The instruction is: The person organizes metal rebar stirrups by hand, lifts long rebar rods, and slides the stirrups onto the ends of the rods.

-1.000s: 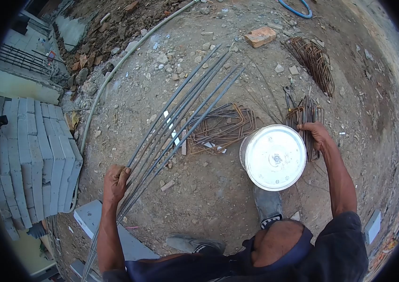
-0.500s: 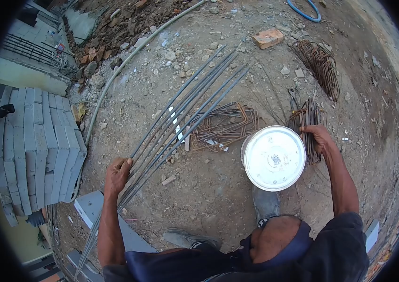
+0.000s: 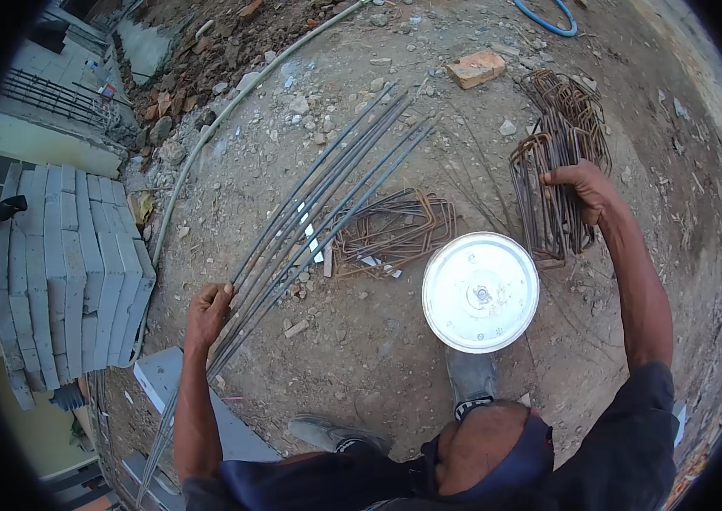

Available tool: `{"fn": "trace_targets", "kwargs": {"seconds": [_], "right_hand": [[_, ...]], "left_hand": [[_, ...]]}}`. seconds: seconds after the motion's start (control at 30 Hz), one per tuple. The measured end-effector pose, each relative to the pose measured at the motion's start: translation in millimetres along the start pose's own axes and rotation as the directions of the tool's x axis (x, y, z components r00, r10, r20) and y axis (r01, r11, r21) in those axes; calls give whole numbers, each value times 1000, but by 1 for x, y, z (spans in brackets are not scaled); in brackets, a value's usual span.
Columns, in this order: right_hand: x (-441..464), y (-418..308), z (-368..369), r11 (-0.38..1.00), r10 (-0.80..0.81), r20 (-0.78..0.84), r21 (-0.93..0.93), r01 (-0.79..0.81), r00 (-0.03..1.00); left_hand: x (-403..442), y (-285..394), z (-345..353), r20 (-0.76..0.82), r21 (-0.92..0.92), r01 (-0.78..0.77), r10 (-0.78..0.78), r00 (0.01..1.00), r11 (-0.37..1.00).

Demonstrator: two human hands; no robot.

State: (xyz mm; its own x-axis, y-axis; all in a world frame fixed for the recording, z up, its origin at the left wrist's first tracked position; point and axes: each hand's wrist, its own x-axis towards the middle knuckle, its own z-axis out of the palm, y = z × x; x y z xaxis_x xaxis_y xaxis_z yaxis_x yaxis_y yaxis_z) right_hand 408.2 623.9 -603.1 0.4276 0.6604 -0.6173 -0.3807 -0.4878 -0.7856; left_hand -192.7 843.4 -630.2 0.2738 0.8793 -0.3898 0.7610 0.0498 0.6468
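Observation:
My left hand [image 3: 209, 311] is closed around a bundle of long, thin steel rods [image 3: 327, 213], which fan apart toward the far end. In my right hand [image 3: 587, 189] is a bunch of bent rebar stirrups [image 3: 552, 192], gripped with the thumb on top. The bunch partly covers a second pile of stirrups [image 3: 604, 145] behind it. A round white bucket [image 3: 480, 292], its flat face up, stands between my hands and nearer to me. Loose rusty stirrups [image 3: 395, 230] lie on the ground just beyond the rods.
Grey blocks [image 3: 63, 272] are stacked at the left, beside a long hose [image 3: 175, 196]. A flat grey slab [image 3: 237, 426] lies under my left forearm. Farther off are a broken brick [image 3: 476, 69] and a blue hose [image 3: 552, 27]. Rubble and thin wires lie on the dirt.
My right hand has moved away from beside the bucket, up and slightly right, carrying the bunch of stirrups to the pile behind. The left hand keeps its hold on the rods.

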Motion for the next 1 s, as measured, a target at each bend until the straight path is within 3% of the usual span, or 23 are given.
{"fn": "trace_targets", "kwargs": {"seconds": [0.07, 0.17, 0.2, 0.3, 0.57, 0.87, 1.0], "right_hand": [[16, -27, 14, 998, 5, 42, -59, -2, 999], [62, -55, 27, 991, -20, 134, -125, 37, 991], [77, -62, 34, 989, -29, 157, -136, 51, 987], [110, -87, 62, 966, -47, 171, -244, 88, 984], [158, -116, 128, 946, 21, 332, -311, 88, 943], [163, -126, 170, 931, 64, 464, -346, 114, 884], [155, -129, 186, 889, 82, 449, -437, 138, 890]], "left_hand": [[-3, 13, 2, -2, 14, -18, 18, 1000, 1000], [-13, 30, 24, -192, 170, -241, 272, 943, 956], [-21, 46, 22, -145, 370, -289, 363, 921, 883], [-45, 62, 28, -148, 493, -405, 532, 834, 770], [-91, 39, 22, -237, 362, -250, 348, 907, 898], [-114, 33, 20, -267, 330, -204, 299, 916, 922], [-117, 29, 20, -283, 298, -209, 295, 913, 932]]}}
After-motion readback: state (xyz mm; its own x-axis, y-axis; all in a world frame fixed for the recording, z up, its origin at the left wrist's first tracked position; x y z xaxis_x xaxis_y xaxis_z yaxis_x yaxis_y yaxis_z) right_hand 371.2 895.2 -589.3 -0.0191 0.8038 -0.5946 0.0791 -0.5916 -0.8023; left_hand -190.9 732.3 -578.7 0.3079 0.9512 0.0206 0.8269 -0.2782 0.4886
